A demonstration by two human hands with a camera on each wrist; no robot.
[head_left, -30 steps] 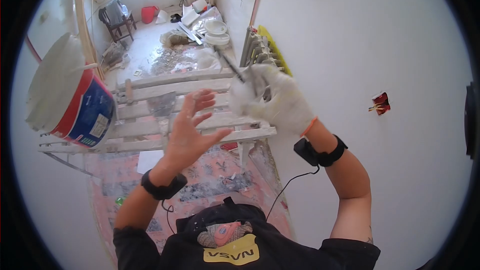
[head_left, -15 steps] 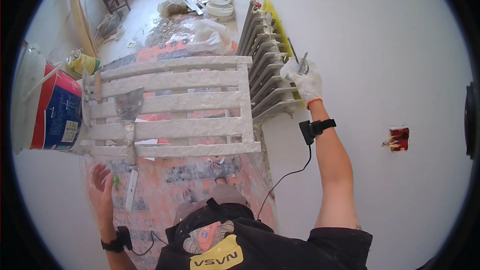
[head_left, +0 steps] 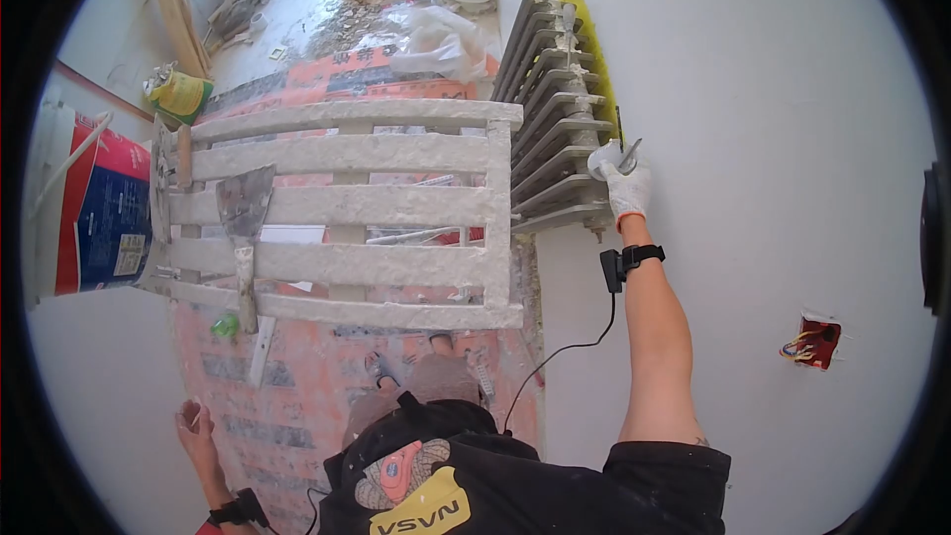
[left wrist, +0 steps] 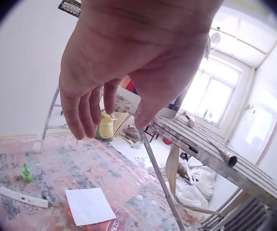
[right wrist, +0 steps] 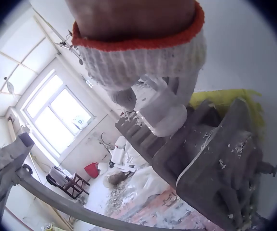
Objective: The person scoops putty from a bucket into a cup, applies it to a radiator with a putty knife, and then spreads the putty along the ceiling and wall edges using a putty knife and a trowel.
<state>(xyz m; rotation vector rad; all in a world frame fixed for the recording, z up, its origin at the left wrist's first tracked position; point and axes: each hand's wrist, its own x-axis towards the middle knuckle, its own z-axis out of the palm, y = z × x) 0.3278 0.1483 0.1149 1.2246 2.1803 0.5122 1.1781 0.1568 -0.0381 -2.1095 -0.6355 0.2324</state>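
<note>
My gloved right hand (head_left: pixel 626 188) grips a plastering trowel (head_left: pixel 631 151) close to the white wall, beside the end of the grey radiator (head_left: pixel 565 129). The trowel's dark blade shows nearly edge-on in the head view. In the right wrist view, a whitish, plaster-smeared part of the trowel (right wrist: pixel 165 115) sticks out below the glove, over the radiator fins. My bare left hand (head_left: pixel 198 441) hangs low on the left, away from the bench. Its fingers (left wrist: pixel 83 113) droop loosely in the left wrist view, with nothing held.
A slatted, plaster-coated bench (head_left: pixel 327 260) stands in front, with a wide scraper (head_left: pixel 245 203) lying across it. At its left end is a red and blue bucket (head_left: pixel 104 208). An open socket box (head_left: pixel 820 342) with bare wires sits in the right wall. Debris (head_left: pixel 352 25) covers the floor beyond.
My right hand has moved from over the bench to the wall by the radiator, still holding the trowel. My left hand has dropped down and left. The view has tilted downward.
</note>
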